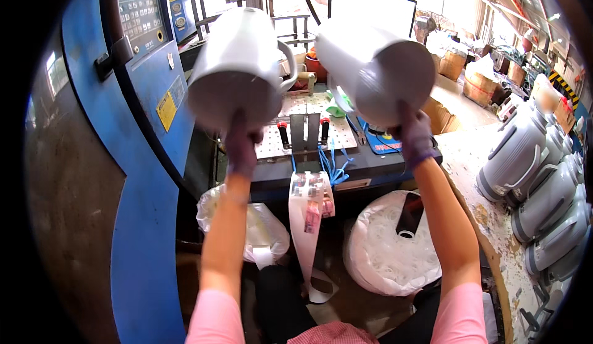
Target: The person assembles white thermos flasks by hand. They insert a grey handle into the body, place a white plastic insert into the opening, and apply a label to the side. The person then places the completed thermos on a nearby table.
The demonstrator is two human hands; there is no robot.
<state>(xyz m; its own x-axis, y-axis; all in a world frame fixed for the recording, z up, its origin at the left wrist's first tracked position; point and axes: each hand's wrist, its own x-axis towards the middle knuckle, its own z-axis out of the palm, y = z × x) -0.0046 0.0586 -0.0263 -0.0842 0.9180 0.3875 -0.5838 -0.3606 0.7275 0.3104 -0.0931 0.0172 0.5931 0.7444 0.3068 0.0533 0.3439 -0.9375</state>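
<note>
Both arms reach forward and hold up two pale grey jugs, tilted so their darker round bases face me. My left hand (pixel 241 149), in a purple glove, grips the left jug (pixel 241 44) by its lower rim, with the thumb on the base and the other fingers hidden behind. Its loop handle points right. In the same way my right hand (pixel 417 137), also gloved, holds the right jug (pixel 355 54) at its base edge. That jug's handle shows at its lower left. The two jugs are apart, above a perforated white work plate (pixel 272 146).
Several grey jugs (pixel 516 152) stand on the worn bench (pixel 469 171) at right. A blue machine (pixel 148 220) fills the left. Below hang a label strip (pixel 306 220) and blue ties (pixel 336 171). White bags (pixel 389 251) of scrap flank my knees. Pliers (pixel 359 135) lie near the plate.
</note>
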